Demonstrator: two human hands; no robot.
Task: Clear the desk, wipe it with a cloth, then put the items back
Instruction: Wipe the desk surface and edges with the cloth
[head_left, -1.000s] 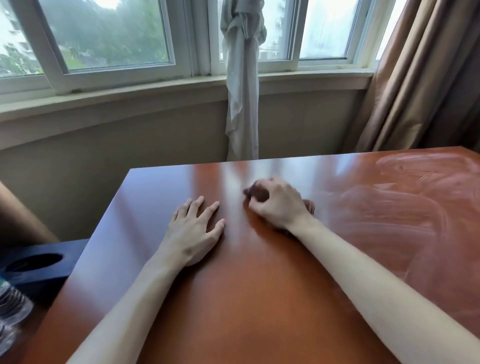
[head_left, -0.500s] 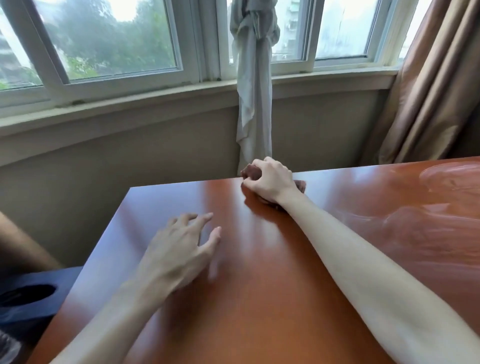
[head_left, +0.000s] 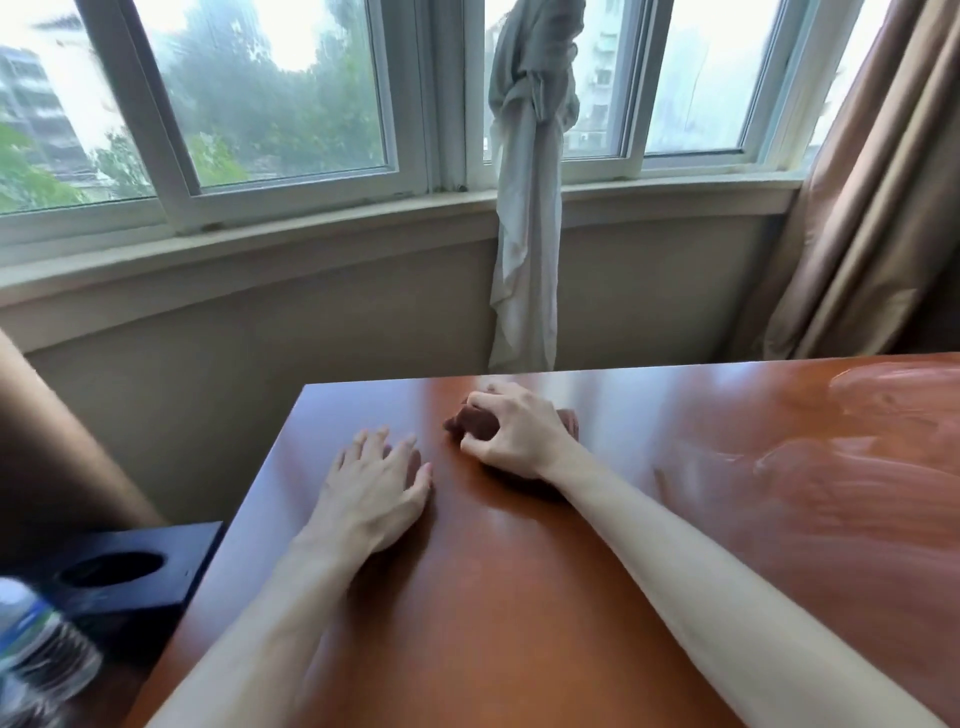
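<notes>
Right hand (head_left: 519, 441) grips a brown cloth (head_left: 475, 422) on the desk (head_left: 519, 597).
Left hand (head_left: 371, 491) lies flat, fingers straight; lower left, a plastic bottle (head_left: 39, 649) beside a black holder (head_left: 135, 571).

Head view, close above desk (head_left: 519, 597), angled down toward window (head_left: 249, 93), edges somewhat blurred

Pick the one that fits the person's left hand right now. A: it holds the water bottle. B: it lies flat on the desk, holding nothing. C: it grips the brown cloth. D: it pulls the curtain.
B: the left hand rests open on the desk with straight fingers, while the right hand grips the brown cloth.
</notes>
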